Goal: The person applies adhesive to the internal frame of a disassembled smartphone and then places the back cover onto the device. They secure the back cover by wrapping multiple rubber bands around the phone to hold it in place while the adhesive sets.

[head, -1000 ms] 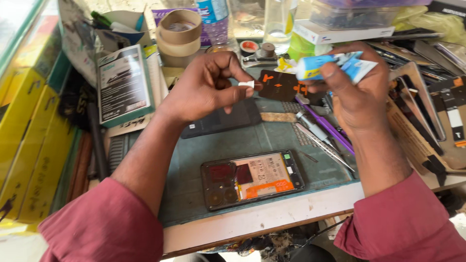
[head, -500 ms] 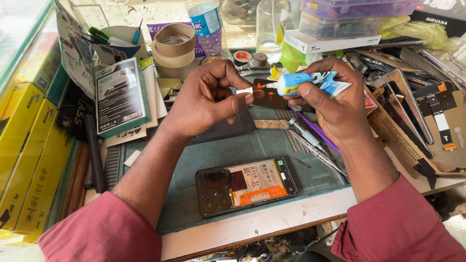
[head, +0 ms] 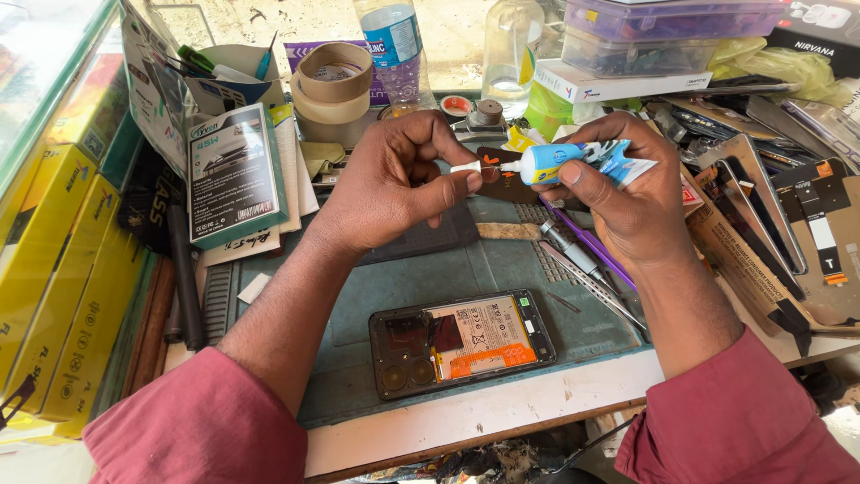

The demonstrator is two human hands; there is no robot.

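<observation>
My right hand (head: 627, 193) grips a small blue-and-white glue tube (head: 573, 161), nozzle pointing left. My left hand (head: 394, 184) pinches the tube's little white cap (head: 466, 168) between thumb and forefinger, just off the nozzle tip. Both hands hover above a grey-green work mat (head: 358, 296). Nearer me on the mat lies an opened phone (head: 461, 341), back cover off, with its battery, orange sticker and camera holes showing.
Tweezers and a purple-handled tool (head: 591, 260) lie right of the phone. Tape rolls (head: 333, 81), a plastic bottle (head: 390, 45) and a glass bottle (head: 511, 45) stand behind. Yellow boxes (head: 54, 269) line the left; a boxed product (head: 237, 175) leans there. Flat parts (head: 770, 224) clutter the right.
Both hands have come closer together and lower in view. The cap and nozzle are now nearly in line, a small gap between them.
</observation>
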